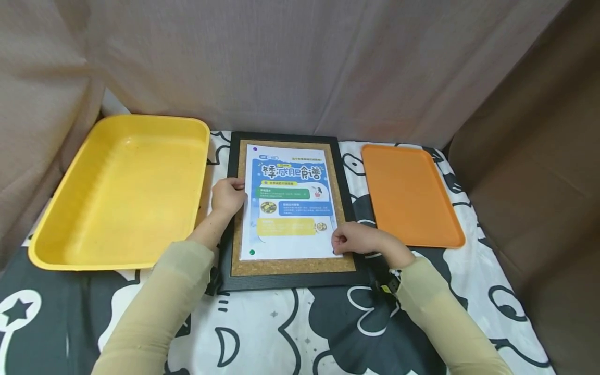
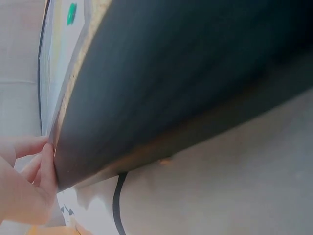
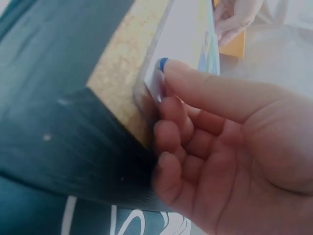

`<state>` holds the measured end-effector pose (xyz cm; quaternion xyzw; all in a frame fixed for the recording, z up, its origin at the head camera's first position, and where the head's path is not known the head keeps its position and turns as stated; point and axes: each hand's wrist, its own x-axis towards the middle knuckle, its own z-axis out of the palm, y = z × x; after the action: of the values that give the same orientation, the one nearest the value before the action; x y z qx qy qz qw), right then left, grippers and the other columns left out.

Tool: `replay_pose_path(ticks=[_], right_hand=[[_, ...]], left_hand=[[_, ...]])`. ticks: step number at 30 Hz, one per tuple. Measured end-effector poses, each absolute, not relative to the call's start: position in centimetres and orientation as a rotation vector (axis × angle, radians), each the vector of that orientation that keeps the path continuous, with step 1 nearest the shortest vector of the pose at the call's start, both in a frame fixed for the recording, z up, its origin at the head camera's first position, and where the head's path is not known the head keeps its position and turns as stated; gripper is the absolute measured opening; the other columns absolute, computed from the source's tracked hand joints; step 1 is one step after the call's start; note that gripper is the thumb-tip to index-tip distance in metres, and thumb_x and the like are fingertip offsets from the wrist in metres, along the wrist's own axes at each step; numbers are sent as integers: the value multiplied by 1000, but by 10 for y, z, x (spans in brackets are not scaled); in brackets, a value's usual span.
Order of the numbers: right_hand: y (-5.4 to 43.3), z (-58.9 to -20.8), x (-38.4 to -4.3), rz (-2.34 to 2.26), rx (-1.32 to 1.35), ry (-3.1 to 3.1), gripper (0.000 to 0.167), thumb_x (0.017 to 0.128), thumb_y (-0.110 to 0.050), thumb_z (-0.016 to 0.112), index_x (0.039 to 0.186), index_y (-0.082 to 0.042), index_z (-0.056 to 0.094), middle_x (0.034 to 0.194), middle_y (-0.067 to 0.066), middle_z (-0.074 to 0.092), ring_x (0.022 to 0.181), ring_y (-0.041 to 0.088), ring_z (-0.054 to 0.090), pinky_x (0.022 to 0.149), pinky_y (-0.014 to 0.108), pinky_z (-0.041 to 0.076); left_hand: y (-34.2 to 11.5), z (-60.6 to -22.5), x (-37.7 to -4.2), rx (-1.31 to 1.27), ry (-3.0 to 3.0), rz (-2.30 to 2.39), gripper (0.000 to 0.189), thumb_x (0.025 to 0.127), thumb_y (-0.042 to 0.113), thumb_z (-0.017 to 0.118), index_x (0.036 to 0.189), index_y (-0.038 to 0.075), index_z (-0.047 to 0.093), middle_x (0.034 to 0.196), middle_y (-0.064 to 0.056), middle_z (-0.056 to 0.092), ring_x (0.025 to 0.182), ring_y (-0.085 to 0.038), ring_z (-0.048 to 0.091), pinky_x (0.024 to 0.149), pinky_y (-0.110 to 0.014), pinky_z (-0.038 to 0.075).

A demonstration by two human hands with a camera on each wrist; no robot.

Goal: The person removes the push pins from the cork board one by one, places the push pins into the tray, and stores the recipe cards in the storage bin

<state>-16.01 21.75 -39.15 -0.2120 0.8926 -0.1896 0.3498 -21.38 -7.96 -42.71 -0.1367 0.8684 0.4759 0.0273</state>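
A printed sheet (image 1: pixel 295 245) with blue, green and yellow panels lies on a cork board (image 1: pixel 300 266) in a black frame (image 1: pixel 290 282). My right hand (image 1: pixel 356 238) is at the sheet's lower right corner. In the right wrist view its thumb tip presses a blue-headed thumbtack (image 3: pixel 163 63) against that corner, the other fingers curled beneath. My left hand (image 1: pixel 228 196) rests its fingertips along the sheet's left edge; in the left wrist view thumb and a finger meet there. A purple tack (image 1: pixel 254 149) marks the top left corner, a green tack (image 1: pixel 252 252) the bottom left.
A deep yellow tray (image 1: pixel 122 192) stands left of the frame. To the right lies a flat orange tray (image 1: pixel 412 198). A black-and-white patterned cloth (image 1: pixel 262 333) covers the table, and a brown curtain (image 1: pixel 281 67) hangs behind it.
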Motion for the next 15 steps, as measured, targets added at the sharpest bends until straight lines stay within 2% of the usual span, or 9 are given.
replay_pose_path(ticks=[9,15], right_hand=[[217,-386,-165,-459,-548,2226,11,87,-9,59,76,-10,61,65,-2,47,63,13,45,59,23,35],[226,-382,-169,-607,-586,2281,12,90,-9,57,79,-6,60,66,-1,46,64,12,44,59,22,35]], left_hand=[[-81,-429,-214,-418,2673,1492,31,84,2,58,115,-1,63,107,-16,66,99,-26,61,83,-34,54],[-81,-429,-213,-422,2641,1504,32,85,4,58,116,0,63,107,-15,65,99,-26,61,83,-34,53]])
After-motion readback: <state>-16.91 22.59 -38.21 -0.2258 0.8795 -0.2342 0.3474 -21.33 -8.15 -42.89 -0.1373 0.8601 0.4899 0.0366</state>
